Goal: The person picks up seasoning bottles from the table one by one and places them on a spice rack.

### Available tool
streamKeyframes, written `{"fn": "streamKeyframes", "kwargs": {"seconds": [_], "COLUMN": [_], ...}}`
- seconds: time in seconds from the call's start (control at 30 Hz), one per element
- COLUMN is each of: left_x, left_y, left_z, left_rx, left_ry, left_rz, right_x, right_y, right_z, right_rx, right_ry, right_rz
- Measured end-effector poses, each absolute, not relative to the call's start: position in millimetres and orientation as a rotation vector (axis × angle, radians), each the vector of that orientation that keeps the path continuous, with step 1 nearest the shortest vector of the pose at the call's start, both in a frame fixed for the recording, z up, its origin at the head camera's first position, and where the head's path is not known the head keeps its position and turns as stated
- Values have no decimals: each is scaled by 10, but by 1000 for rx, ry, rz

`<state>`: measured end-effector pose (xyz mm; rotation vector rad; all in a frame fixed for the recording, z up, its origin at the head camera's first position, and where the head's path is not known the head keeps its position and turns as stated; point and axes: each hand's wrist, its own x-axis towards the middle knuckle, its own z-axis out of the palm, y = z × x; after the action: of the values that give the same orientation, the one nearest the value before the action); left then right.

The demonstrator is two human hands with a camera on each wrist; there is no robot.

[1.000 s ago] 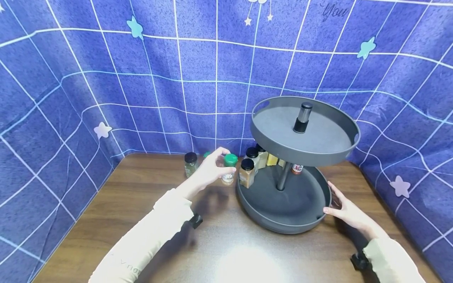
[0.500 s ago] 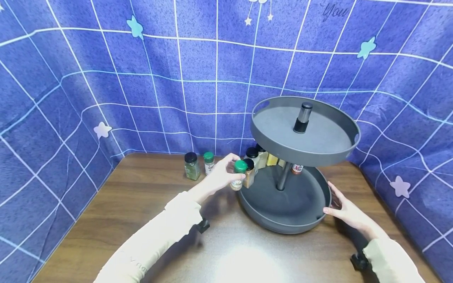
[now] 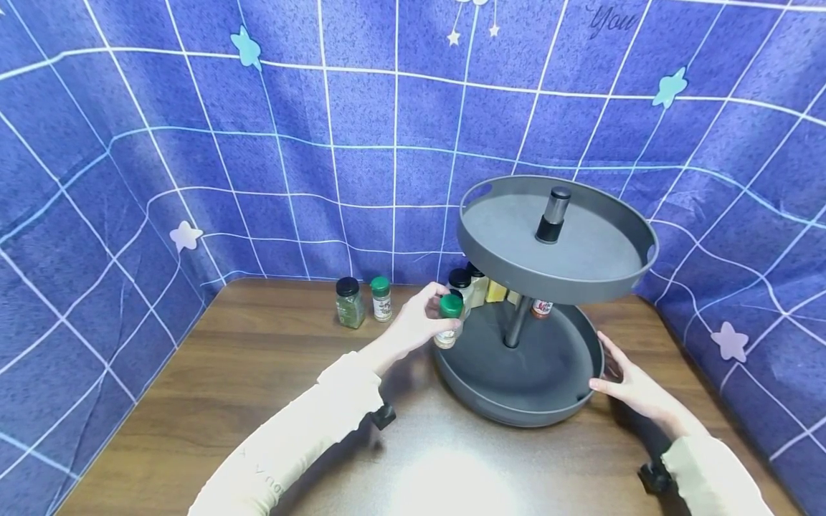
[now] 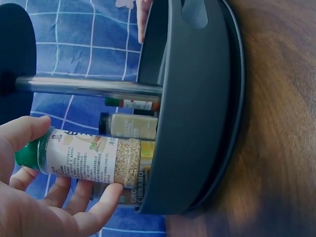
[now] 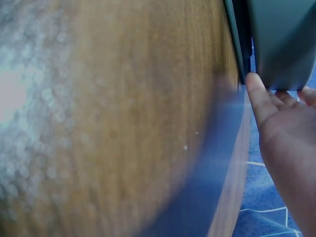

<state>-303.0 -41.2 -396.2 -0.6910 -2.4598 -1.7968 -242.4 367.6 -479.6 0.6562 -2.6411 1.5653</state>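
My left hand holds a spice jar with a green cap and tan granules, thumb on one side and fingers on the other. The jar is at the left rim of the lower tier of a grey two-tier turntable. In the left wrist view it overlaps the tray wall. My right hand rests with extended fingers against the right outer wall of that tier; the right wrist view shows its fingertips at the wall. Several spice jars stand along the tier's back left, one with a black cap.
Two more jars stand on the wooden table at the back left: a black-capped green one and a green-capped one. The upper tier overhangs the lower, joined by a central post. Blue cloth hangs behind.
My left hand has carried the green-capped jar rightward, from beside the turntable to the lower tier's left rim. My right hand has stayed at the right wall.
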Motion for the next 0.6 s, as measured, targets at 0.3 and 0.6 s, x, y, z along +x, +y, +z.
{"fn": "streamKeyframes", "kwargs": {"seconds": [0.3,0.6], "left_x": [-3016,-3019], "left_y": [-351,-340], "left_z": [-4037,-4120], "left_rx": [-665,-635], "left_ry": [-2437,-2471], "left_rz": [-1841,-1805], "right_x": [-2429,-2450], "right_y": [3674,3696], "right_z": [-4797,-4816], "right_rx": [668,674], "right_ry": [-2624,-2623], "right_rz": [1589,1598]}}
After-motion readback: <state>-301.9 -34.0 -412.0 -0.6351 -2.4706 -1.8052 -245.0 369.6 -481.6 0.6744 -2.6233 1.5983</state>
